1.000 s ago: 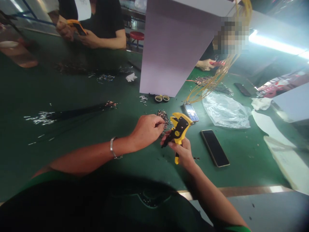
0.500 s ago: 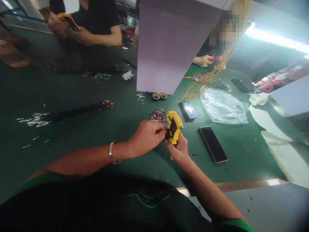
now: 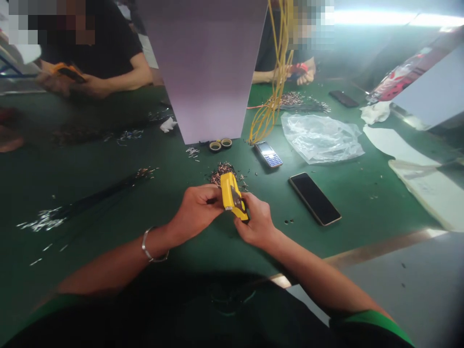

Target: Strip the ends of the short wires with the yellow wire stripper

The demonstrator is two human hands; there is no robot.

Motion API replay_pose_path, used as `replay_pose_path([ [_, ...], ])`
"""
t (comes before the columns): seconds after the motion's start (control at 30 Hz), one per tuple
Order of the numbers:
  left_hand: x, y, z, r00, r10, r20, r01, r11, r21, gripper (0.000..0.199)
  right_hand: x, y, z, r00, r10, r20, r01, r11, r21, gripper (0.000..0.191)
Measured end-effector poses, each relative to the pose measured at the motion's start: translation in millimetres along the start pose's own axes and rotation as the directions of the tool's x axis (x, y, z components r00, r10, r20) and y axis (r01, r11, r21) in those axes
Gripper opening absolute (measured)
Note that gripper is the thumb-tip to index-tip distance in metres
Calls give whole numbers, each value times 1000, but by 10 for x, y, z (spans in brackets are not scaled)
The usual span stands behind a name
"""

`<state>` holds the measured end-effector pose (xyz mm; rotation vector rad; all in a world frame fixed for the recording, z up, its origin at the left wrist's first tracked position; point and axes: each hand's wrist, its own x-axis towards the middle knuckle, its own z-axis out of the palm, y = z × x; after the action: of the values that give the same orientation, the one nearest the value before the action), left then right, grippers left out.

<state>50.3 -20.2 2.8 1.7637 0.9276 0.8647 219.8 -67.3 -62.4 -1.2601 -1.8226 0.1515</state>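
Observation:
My right hand (image 3: 257, 220) is wrapped round a yellow hand tool (image 3: 232, 194) with dark parts on its side. Close against the tool's left side, my left hand (image 3: 197, 210) is closed with thumb and fingers pinched; what they hold is too small to make out. Just behind the tool lies a pile of short dark and copper-coloured pieces (image 3: 222, 171). A bundle of dark wires (image 3: 105, 192) with silvery ends rests on the green table (image 3: 203, 261) at the left.
Beyond the tool are two tape rolls (image 3: 220, 145) by a pale upright panel (image 3: 208, 72). To the right lie a keypad phone (image 3: 268, 154), a black smartphone (image 3: 314, 198), a plastic bag (image 3: 322, 137) and yellow cords (image 3: 277, 72). Other people's hands work across the table.
The view has shifted. The yellow tool has turned in my right hand, its head now tilted towards the lower left. My left hand stays beside it.

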Motion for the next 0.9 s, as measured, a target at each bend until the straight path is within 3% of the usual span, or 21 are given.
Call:
replay_pose_path([
  [0.23, 19, -49, -10, 998, -66, -2, 66, 998, 2, 8, -15, 0, 44, 1000, 28, 12, -28, 1000, 5, 19],
  [0.57, 68, -79, 9, 984, -176, 23, 176, 984, -8, 14, -20, 63, 116, 990, 124, 61, -127, 990, 53, 16],
  [0.9, 72, -122, -14, 988, -149, 41, 150, 988, -27, 15, -26, 77, 109, 996, 59, 62, -63, 996, 61, 16],
])
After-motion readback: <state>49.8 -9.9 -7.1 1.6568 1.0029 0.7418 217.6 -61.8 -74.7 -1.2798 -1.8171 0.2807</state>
